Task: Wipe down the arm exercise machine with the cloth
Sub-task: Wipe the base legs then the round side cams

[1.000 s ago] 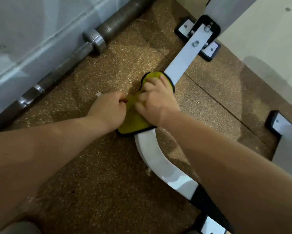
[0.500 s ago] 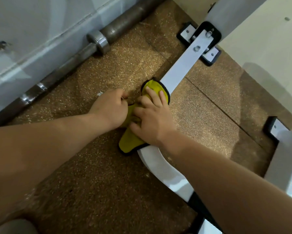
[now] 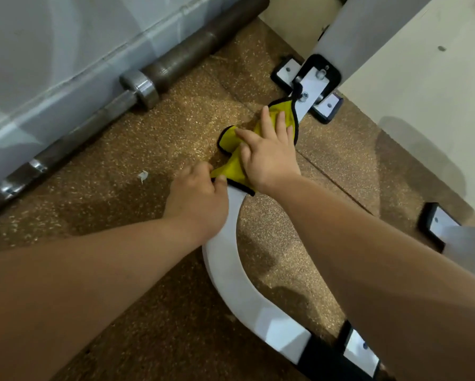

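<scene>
Cloth [image 3: 232,165], yellow with black hem, draped over the white base bar [image 3: 225,259] of the arm exercise machine.

Long axis of the cloth follows the bar, running from the left hand [image 3: 200,199] away and to the right, past the right hand [image 3: 266,155], with its far tip pointing at the bolted black bracket [image 3: 317,78] under the upright post. Left hand pinches the near end of the cloth, fingers curled. Right hand lies flat on the middle of the cloth, fingers spread and straight, pressing it to the bar. Hands sit close together, not touching. Nearer than the hands the bar curves off to the right. Left of the hands lie a small white scrap [image 3: 143,176] on the speckled brown floor [image 3: 121,270] and, further off, a steel barbell [image 3: 137,89] along the wall.
</scene>
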